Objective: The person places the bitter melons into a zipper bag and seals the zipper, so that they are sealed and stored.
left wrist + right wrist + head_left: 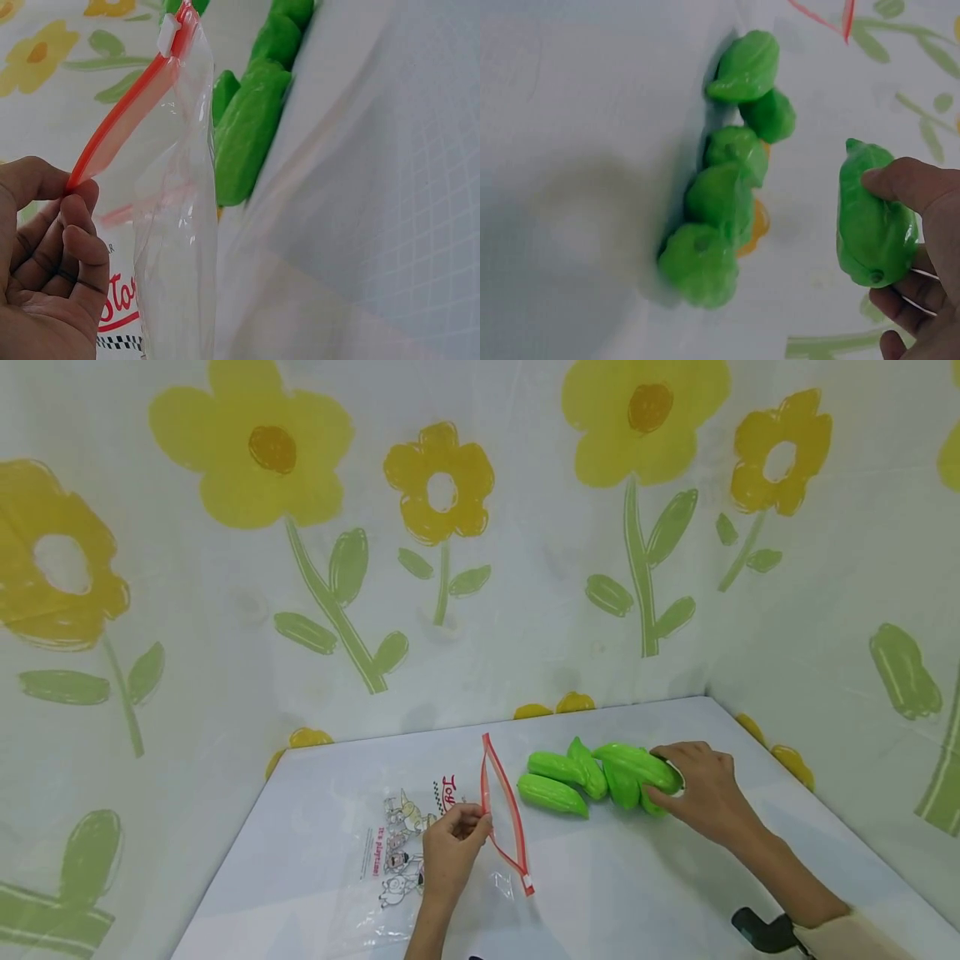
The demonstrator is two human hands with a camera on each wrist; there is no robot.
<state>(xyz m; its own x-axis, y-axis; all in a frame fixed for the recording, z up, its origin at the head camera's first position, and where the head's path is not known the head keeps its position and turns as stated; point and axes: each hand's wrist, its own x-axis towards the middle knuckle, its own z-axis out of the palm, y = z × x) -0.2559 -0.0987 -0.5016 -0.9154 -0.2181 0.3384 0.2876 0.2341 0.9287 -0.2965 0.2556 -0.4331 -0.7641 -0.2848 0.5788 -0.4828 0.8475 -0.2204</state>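
My left hand [453, 852] pinches the red zip edge of a clear zip bag [397, 852], printed with toy drawings and red lettering. The bag's mouth gapes towards the right. In the left wrist view, thumb and index finger hold the red strip, and a white slider [169, 35] sits near its far end. My right hand [701, 789] grips a glossy green bitter melon [637, 764], ribbed and pointed at one end. The right wrist view has this held melon [874, 217] raised off the table, between thumb and fingers. Several similar bitter melons [553, 796] lie right of the bag.
The white table [622, 893] meets a flower-printed cloth [517, 610] at the back and sides. A black curved object [765, 931] shows beside the right forearm, near the pale sleeve [847, 935].
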